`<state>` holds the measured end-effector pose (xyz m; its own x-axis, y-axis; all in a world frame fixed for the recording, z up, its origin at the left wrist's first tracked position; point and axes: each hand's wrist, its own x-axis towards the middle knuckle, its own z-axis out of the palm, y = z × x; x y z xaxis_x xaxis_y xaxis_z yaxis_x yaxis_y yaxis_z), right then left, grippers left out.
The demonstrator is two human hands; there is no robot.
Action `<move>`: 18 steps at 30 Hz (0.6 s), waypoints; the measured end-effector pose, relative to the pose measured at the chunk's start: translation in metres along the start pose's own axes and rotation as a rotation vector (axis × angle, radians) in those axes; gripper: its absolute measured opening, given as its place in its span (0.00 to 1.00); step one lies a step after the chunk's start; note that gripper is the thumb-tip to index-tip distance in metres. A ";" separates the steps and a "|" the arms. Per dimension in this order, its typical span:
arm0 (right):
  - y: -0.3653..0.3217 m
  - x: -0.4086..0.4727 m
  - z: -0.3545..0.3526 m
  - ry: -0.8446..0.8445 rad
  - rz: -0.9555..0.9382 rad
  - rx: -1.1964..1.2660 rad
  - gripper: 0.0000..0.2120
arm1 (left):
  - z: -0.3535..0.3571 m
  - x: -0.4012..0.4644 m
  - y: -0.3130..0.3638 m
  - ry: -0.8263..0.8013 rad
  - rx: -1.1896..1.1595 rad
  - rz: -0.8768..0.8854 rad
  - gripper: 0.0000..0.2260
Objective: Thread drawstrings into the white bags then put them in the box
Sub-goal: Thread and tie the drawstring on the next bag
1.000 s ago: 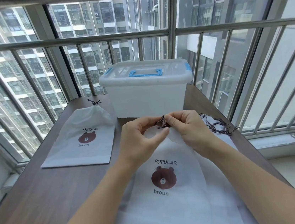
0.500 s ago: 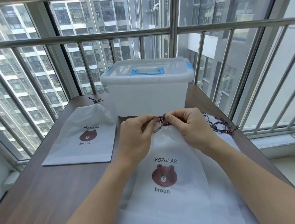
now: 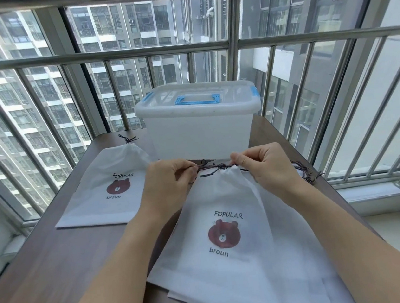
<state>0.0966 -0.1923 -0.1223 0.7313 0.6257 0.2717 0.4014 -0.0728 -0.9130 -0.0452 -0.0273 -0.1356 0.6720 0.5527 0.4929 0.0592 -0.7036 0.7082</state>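
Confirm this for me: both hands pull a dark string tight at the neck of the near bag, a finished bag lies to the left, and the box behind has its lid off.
Not quite. The head view shows the box with its lid on, blue handle on top. The rest stands: left hand and right hand pull the string at the near bag; the finished bag lies left.

Just 1 view, worn on the head, looking forward and down over a brown table [image 3: 57, 269] toward a railed window [image 3: 106, 57]. Sits close in, both forearms running up from the bottom edge. Wide-angle, so bends the rails at the sides.
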 end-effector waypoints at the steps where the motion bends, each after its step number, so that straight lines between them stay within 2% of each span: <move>1: 0.001 0.001 -0.003 0.009 0.005 -0.007 0.13 | -0.003 0.002 -0.003 -0.009 0.035 0.017 0.05; 4: 0.000 0.002 -0.009 0.020 -0.035 -0.097 0.14 | -0.007 0.004 -0.008 -0.034 0.105 0.054 0.05; 8: -0.004 0.002 -0.015 0.088 -0.088 -0.237 0.22 | -0.005 0.005 -0.011 -0.048 0.019 -0.008 0.05; 10: -0.005 0.001 -0.015 0.011 -0.059 -0.247 0.32 | -0.003 0.005 -0.013 -0.033 -0.020 -0.046 0.06; 12: -0.005 -0.004 -0.011 -0.147 0.000 -0.257 0.35 | 0.000 0.004 -0.014 -0.044 -0.083 -0.081 0.06; 15: 0.001 -0.008 -0.008 -0.264 0.000 -0.334 0.22 | 0.002 0.002 -0.013 -0.129 -0.259 -0.150 0.05; 16: 0.003 -0.006 -0.008 -0.269 0.010 -0.258 0.16 | 0.000 0.001 -0.012 -0.184 -0.292 -0.154 0.08; 18: 0.002 -0.004 -0.005 -0.294 0.083 0.056 0.10 | -0.004 0.001 -0.008 -0.321 -0.358 -0.167 0.23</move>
<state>0.0976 -0.1987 -0.1239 0.5661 0.8179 0.1028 0.3096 -0.0954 -0.9461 -0.0478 -0.0198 -0.1392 0.8712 0.4399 0.2177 -0.0334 -0.3894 0.9205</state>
